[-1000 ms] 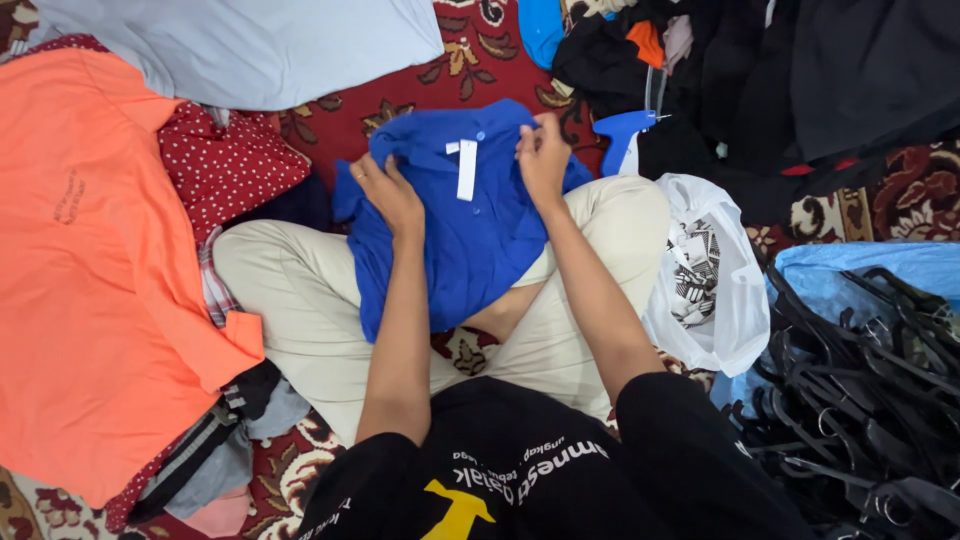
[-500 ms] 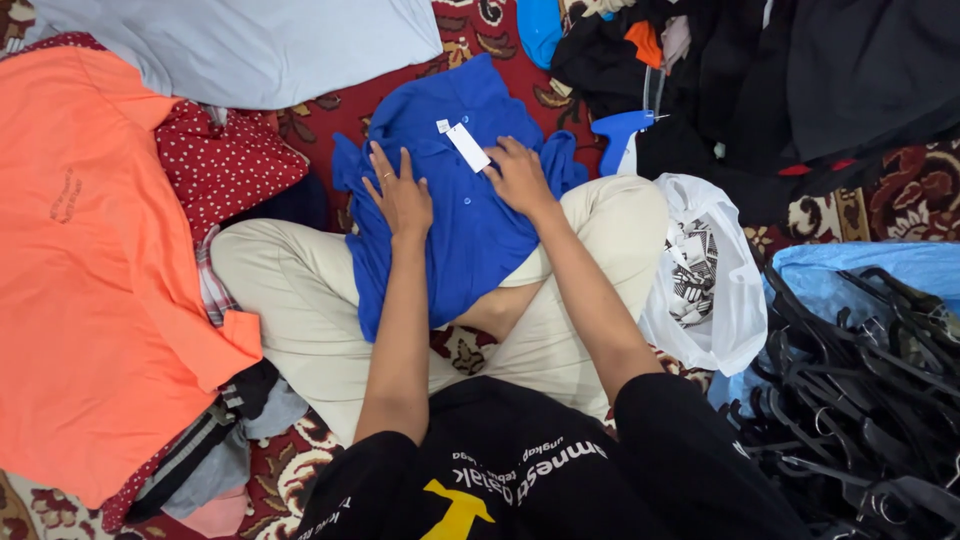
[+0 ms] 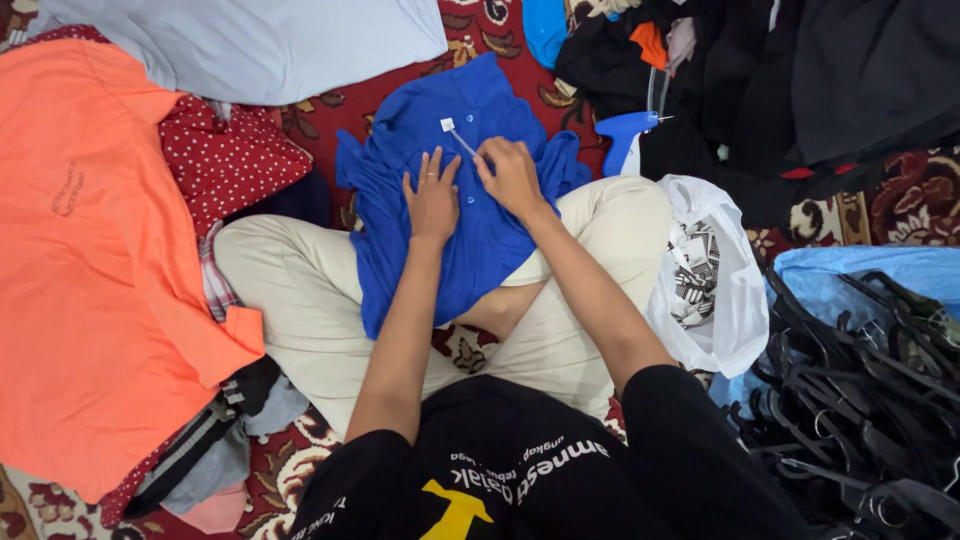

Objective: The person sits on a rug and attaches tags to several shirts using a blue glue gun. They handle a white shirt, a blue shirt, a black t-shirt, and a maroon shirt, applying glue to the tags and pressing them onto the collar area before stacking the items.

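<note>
**Hands Work a Blue Shirt Amid Heaped Clothing**

A blue polo shirt (image 3: 440, 210) lies across the seated person's lap. The left hand (image 3: 432, 196) presses flat on it, fingers spread; the right hand (image 3: 512, 176) pinches a small white tag (image 3: 448, 125). Beyond the right hand sits a blue tagging gun (image 3: 622, 135). A white plastic bag (image 3: 715, 290) of printed tags and black hangers (image 3: 860, 400) crowd its outer side; an orange garment (image 3: 90, 270) hems in the left hand's side.

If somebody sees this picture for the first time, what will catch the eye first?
Probably the blue shirt spread over the person's lap in the middle, with the left hand flat on it and the right hand pinching near its small white tag. Next, the large orange garment filling the left side.
</note>
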